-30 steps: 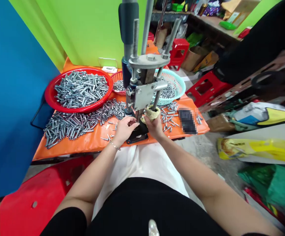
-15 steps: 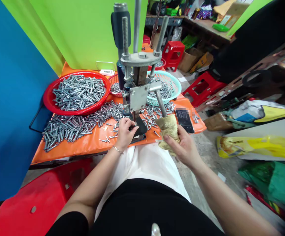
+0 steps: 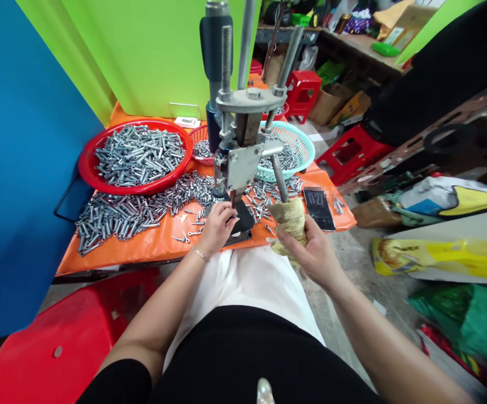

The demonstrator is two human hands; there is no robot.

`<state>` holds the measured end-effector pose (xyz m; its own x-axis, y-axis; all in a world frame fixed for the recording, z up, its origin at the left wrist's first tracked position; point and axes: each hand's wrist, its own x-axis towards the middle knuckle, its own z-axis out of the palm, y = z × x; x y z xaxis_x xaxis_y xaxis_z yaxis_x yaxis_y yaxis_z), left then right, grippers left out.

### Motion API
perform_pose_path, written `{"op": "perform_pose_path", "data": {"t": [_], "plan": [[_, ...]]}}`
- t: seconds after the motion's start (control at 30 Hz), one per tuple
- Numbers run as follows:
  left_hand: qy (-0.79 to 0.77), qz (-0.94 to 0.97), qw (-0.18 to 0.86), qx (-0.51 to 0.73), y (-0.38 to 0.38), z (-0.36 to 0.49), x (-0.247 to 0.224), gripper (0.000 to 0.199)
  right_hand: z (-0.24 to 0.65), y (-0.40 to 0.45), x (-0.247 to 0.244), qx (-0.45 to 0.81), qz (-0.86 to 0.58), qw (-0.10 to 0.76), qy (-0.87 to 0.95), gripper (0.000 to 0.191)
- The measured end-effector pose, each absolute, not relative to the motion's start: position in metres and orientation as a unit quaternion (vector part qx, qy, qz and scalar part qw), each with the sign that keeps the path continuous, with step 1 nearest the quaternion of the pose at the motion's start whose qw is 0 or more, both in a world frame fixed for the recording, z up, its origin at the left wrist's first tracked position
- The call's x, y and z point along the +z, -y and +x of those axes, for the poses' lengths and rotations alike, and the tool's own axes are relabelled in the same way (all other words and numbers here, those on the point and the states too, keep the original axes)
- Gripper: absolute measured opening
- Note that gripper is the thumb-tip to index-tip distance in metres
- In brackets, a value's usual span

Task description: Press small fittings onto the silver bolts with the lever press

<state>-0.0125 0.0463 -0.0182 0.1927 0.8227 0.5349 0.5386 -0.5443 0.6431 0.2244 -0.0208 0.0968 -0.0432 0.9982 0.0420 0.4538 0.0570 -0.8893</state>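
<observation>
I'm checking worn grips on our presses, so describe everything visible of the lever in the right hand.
The lever is a plain, grey, metal-looking rod. It slants down and to the person's right from a silvery cylindrical hub beside the press's flat front plate. A yellowish, stained, cloth-like wrap with an uneven lower edge covers its lower part, hiding the rod's end. The right hand holds this wrap from the right.

- Orange-covered table [image 3: 146,246].
- Left: red basin [image 3: 87,170], loose pins [image 3: 117,219] heaped in front and spreading rightward.
- Middle: press [image 3: 243,167], pins scattered either side.
- Behind the press: red basket [image 3: 197,134] leftward, teal basket [image 3: 306,150] rightward.
- Right end: phone [image 3: 320,211], a few pins just beside it.
</observation>
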Motion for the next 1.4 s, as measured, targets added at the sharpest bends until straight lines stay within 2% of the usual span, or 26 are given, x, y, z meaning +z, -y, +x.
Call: {"op": "perform_pose_path", "data": {"t": [0.17,0.43,0.6,0.73,0.87,1.03,1.1,1.27,1.4], "plan": [[-0.439,0.751,0.18,0.458,-0.05,-0.015,-0.017,0.006,0.224,0.02,0.095,0.377,-0.575,0.378,0.62,0.048],[-0.491,0.721,0.187,0.451,-0.04,-0.026,0.002,0.04,0.223,0.022,0.096,0.395,-0.577,0.393,0.597,0.048],[-0.639,0.637,0.209,0.377,-0.042,-0.106,-0.004,0.008,0.224,0.02,0.091,0.398,-0.581,0.389,0.594,0.051],[-0.65,0.676,0.165,0.306,-0.054,-0.14,-0.021,0.013,0.223,0.018,0.082,0.408,-0.577,0.396,0.587,0.053],[-0.644,0.697,0.132,0.288,-0.062,-0.133,-0.021,0.014,0.222,0.019,0.083,0.411,-0.576,0.398,0.583,0.051],[-0.646,0.601,0.214,0.419,-0.043,-0.102,0.004,0.007,0.223,0.021,0.094,0.406,-0.581,0.388,0.589,0.049],[-0.622,0.575,0.253,0.467,-0.035,-0.083,0.016,0.01,0.225,0.022,0.101,0.399,-0.583,0.381,0.596,0.048],[-0.526,0.556,0.423,0.485,-0.037,-0.039,0.031,0.014,0.231,0.028,0.12,0.41,-0.586,0.364,0.596,0.05],[-0.504,0.5,0.485,0.511,-0.044,-0.028,0.032,0.015,0.233,0.033,0.141,0.462,-0.576,0.355,0.573,0.054]]}}
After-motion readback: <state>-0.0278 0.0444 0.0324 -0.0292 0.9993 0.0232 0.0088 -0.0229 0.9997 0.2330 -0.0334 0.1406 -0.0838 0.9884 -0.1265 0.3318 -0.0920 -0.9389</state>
